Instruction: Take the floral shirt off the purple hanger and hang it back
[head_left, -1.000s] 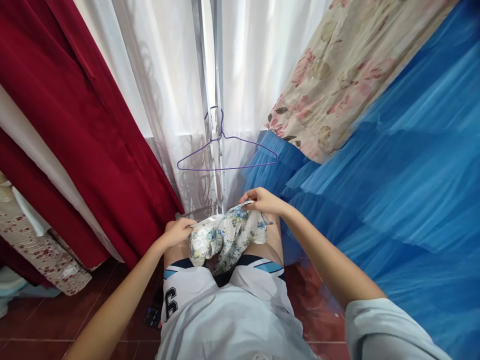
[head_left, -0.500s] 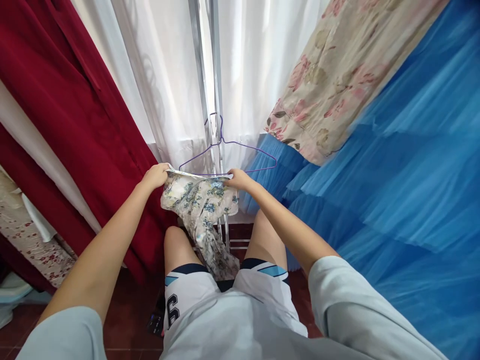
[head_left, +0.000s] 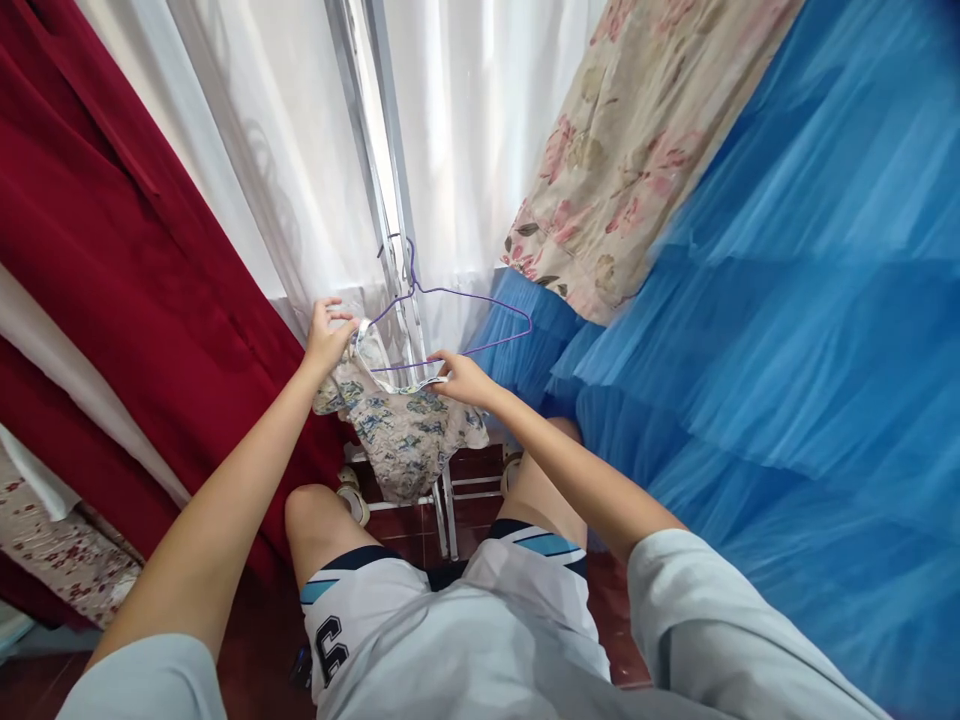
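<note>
A small white garment with blue and yellow flowers point(head_left: 409, 440), looking like a blouse or dress, hangs from both my hands at its white-edged neckline. My left hand point(head_left: 328, 340) pinches the neckline's left side near the hanger's left arm, with some fingers raised. My right hand point(head_left: 463, 380) grips the front edge of the neckline. Behind it, a purple wire hanger point(head_left: 480, 296) hangs at a metal stand point(head_left: 375, 150). The hanger's left end passes behind or into the raised neckline; which one I cannot tell. Its right end is bare.
Dark red cloth point(head_left: 142, 250) hangs to the left and white cloth point(head_left: 465, 120) behind the stand. On the right are a floral skirt point(head_left: 592, 200) and blue tulle layers point(head_left: 750, 350). My bare knees flank the stand's foot on the red tiled floor.
My left hand has risen with its side of the neckline, while my right hand is slightly lower. The neckline now gapes around the hanger's left side, and the garment's hanging tail is higher.
</note>
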